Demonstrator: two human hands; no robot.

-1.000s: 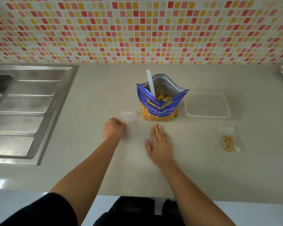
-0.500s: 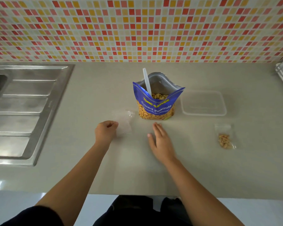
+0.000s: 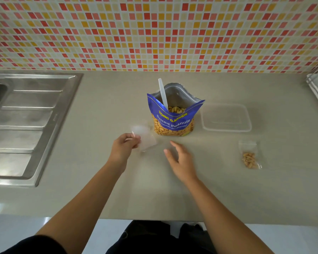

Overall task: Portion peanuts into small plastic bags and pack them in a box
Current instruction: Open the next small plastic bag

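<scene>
The left hand (image 3: 124,149) pinches an empty small bag (image 3: 145,139) (blurred), which juts right past its fingertips; the right hand (image 3: 180,158), fingers relaxed, hovers near it.

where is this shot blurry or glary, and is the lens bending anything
Head view: motion blur smears the small bag in the left hand; the peanut pouch print is sharp. Head view: glare whitens the counter front edge at lower left; the wide lens bows the tile wall rows.

We note a matt counter (image 3: 228,180), brushed steel sink (image 3: 26,125) at left, glossy foil pouch (image 3: 173,121), clear plastic box (image 3: 226,117) and tiled wall (image 3: 154,33)
</scene>
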